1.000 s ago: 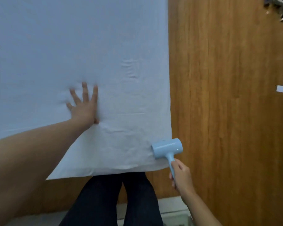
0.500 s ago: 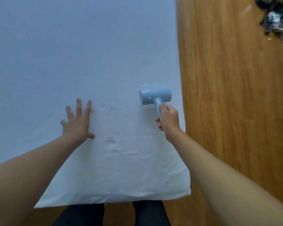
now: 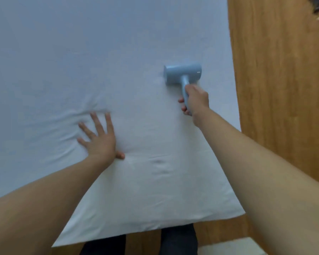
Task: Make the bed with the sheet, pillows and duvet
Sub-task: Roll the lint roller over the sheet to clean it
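We see the white sheet spread flat over the bed, wooden floor beside it. Our left hand presses it, fingers splayed; our right hand grips a blue handheld tool resting on the sheet.

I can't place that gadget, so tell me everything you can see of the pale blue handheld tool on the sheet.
The pale blue T-shaped handheld tool looks like smooth plastic: a short cylindrical head lying crosswise, with a slim handle running back toward the person. The right hand is closed around the handle. Its head sits against the white bed sheet, near the sheet's right edge.
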`<state>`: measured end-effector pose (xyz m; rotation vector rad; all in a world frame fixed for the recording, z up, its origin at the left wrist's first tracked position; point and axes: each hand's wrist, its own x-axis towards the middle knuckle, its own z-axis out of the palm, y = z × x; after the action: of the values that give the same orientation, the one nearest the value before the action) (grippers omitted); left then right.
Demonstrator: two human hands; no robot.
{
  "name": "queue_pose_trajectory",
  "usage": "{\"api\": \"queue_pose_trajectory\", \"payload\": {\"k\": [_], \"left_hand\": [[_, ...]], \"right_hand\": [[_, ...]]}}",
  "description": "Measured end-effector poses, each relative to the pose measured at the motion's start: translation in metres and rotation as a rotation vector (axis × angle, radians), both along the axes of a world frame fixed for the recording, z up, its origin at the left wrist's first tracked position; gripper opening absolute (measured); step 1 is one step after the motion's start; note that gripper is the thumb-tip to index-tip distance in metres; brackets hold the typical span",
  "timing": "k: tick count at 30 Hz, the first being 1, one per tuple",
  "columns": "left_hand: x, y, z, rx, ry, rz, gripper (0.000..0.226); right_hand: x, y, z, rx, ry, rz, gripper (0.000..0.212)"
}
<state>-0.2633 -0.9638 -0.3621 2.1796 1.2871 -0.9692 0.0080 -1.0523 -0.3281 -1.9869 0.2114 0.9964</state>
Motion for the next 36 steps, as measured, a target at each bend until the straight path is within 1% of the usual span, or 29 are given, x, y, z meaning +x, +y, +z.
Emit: {"api": "queue_pose_trajectory", "payload": {"k": [3,6,9,12,15,18,21,24,26,29,32,36], "left_hand": [[0.002,-0.002,0.001,-0.013,-0.011,0.034,0.16],[-0.001,-0.003,-0.001,-0.006,-0.019,0.019,0.16],[0.0,-0.005,0.0,-0.001,-0.012,0.04,0.161],[0.0,-0.007,-0.001,0.004,-0.016,0.026,0.162],[-0.001,-0.007,0.003,0.015,-0.023,0.002,0.161],[-0.007,-0.007,0.008,0.046,-0.022,-0.059,0.152],[-0.014,-0.015,0.011,0.055,-0.025,-0.113,0.137],[-0.024,-0.025,0.012,0.053,-0.033,-0.135,0.121],[-0.033,-0.028,0.017,0.038,-0.015,-0.167,0.118],[-0.055,-0.021,0.028,-0.003,0.03,-0.256,0.125],[-0.078,-0.006,0.032,-0.032,0.058,-0.342,0.131],[-0.097,0.001,0.022,0.0,0.014,-0.409,0.139]], "right_hand": [[-0.057,-0.084,0.002,-0.044,0.024,-0.038,0.014],[-0.114,-0.168,0.013,-0.08,0.113,-0.06,0.018],[-0.16,-0.234,0.027,-0.18,0.215,-0.073,0.026],[-0.19,-0.273,0.04,-0.244,0.256,-0.102,0.027],[-0.206,-0.289,0.044,-0.292,0.259,-0.119,0.03],[-0.212,-0.293,0.046,-0.313,0.25,-0.118,0.022],[-0.217,-0.296,0.051,-0.322,0.238,-0.102,0.015],[-0.225,-0.307,0.058,-0.319,0.234,-0.111,0.017],[-0.23,-0.313,0.066,-0.315,0.223,-0.113,0.02],[-0.226,-0.304,0.078,-0.258,0.171,-0.147,0.019],[-0.192,-0.259,0.079,-0.145,0.131,-0.121,0.02],[-0.127,-0.136,0.051,-0.007,0.056,0.011,0.02]]}}
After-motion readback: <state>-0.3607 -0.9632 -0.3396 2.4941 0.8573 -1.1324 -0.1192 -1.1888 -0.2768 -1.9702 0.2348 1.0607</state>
